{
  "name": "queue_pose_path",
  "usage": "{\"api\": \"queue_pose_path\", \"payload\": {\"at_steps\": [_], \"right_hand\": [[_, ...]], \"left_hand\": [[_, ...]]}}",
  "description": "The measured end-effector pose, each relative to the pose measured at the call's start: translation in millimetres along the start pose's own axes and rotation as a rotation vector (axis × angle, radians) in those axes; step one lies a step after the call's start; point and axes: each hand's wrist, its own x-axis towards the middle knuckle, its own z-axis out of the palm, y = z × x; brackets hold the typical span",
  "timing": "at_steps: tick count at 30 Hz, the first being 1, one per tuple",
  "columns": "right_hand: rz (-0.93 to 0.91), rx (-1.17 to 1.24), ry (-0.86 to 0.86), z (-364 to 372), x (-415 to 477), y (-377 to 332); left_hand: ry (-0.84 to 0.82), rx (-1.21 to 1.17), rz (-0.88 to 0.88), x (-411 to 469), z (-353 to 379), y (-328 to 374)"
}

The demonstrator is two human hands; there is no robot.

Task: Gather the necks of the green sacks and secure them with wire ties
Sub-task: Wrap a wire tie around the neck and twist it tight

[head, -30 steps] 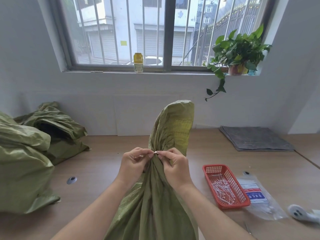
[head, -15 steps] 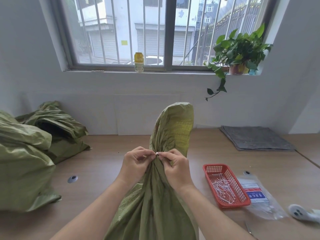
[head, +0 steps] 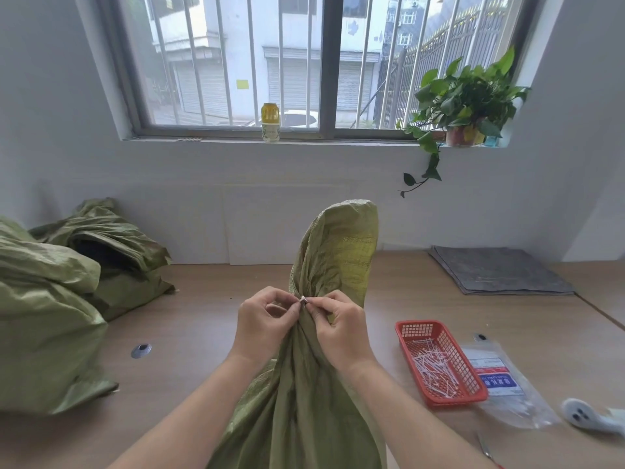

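Note:
A green woven sack stands in front of me, its neck gathered and its loose top flopping upward. A white wire tie sits at the gathered neck. My left hand and my right hand meet there, thumbs and forefingers pinching the ends of the tie against the fabric. How far the tie goes around the neck is hidden by my fingers.
Two more green sacks lie at the left, the rear one open. A red basket of white ties sits right of me, beside a plastic packet. A grey folded mat lies at the back right; a white tool sits near the right edge.
Both hands stay pinched at the sack's neck with only small finger movements on the tie. The sack's floppy top has sunk slightly.

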Motion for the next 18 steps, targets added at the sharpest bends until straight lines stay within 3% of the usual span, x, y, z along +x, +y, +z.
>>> {"api": "queue_pose_path", "payload": {"at_steps": [6,18], "right_hand": [[0.018,-0.034,-0.027,-0.2,0.7,-2.8],[0.044,-0.072,-0.032,-0.6,0.9,-4.1]], "left_hand": [[0.031,0.167,0.247,-2.6,-0.9,-5.8],[0.05,0.239,0.352,-6.2,0.2,-7.1]]}}
